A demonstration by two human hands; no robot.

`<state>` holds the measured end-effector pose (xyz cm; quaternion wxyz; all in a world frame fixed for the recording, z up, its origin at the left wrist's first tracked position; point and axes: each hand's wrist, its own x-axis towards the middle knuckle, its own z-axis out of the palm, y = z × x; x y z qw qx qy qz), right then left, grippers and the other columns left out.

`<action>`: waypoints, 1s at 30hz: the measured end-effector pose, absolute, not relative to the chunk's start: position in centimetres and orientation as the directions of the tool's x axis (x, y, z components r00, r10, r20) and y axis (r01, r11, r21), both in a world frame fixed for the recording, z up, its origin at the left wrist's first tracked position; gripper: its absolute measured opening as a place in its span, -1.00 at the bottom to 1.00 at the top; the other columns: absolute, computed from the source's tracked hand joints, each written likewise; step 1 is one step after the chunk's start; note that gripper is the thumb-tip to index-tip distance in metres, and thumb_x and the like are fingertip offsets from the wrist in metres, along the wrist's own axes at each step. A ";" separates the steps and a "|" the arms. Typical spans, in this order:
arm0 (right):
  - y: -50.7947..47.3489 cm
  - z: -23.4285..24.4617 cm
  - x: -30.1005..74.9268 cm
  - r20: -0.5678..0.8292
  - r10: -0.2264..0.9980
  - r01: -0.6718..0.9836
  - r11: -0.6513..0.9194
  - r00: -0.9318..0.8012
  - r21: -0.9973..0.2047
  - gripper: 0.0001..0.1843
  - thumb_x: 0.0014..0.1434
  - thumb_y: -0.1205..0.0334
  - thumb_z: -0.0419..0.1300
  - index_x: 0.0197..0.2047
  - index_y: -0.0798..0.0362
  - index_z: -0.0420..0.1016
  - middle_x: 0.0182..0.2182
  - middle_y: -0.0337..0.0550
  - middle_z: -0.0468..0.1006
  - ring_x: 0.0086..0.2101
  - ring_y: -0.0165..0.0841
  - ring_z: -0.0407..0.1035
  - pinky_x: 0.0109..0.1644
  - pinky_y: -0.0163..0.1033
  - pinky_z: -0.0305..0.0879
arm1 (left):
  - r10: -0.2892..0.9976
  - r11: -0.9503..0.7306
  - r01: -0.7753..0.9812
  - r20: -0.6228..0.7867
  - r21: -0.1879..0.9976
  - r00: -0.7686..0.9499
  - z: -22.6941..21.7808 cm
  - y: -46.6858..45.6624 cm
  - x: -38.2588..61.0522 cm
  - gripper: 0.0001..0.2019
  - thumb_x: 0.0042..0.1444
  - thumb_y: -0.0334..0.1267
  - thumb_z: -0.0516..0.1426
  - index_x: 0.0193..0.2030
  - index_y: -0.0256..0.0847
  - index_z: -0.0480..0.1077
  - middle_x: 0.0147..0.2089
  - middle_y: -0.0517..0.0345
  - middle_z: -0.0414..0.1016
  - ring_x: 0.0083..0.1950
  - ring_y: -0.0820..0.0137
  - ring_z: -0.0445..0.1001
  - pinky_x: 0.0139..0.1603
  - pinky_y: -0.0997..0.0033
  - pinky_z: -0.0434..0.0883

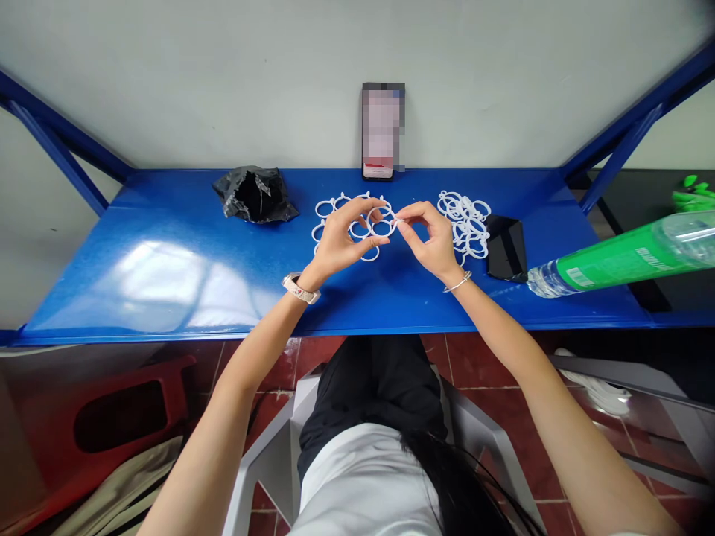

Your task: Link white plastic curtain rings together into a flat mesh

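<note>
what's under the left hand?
White linked plastic rings lie on the blue table beneath the left hand; the palm covers part of the cluster, so its middle is hidden.

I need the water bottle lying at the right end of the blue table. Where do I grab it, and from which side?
Grip the water bottle around its green-labelled middle, coming down from above. It lies on its side with one clear end toward the black phone and the other running past the table edge, so the round body is open from above; the ends are narrower or out of frame.
</note>
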<state>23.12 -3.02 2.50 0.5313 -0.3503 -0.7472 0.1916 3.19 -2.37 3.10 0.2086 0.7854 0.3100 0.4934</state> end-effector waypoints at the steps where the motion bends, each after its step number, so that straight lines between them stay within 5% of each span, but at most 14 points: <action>1: -3.0 2.4 23.1 0.662 0.725 0.317 0.684 -0.193 -0.657 -0.75 0.35 -0.04 0.16 -0.20 -0.05 0.49 -0.29 -0.18 0.59 -0.29 -0.31 0.51 -0.17 -0.15 0.52 | 0.688 -0.725 0.276 0.650 0.631 0.322 3.1 -2.4 3.2 -0.45 0.11 0.20 0.27 0.10 -0.14 0.46 -0.11 0.00 0.60 -0.12 0.30 0.59 -0.15 0.30 0.53; 30: -2.6 1.9 23.1 0.648 0.742 0.348 0.661 -0.170 -0.665 -0.61 0.35 -0.15 0.11 -0.32 -0.03 0.45 -0.39 -0.19 0.49 -0.35 -0.31 0.43 -0.20 -0.09 0.51 | 0.695 -0.719 0.341 0.639 0.606 0.330 2.4 -2.2 3.5 -0.42 0.12 0.25 0.23 0.09 -0.16 0.46 -0.16 0.03 0.60 -0.17 0.33 0.56 -0.18 0.33 0.50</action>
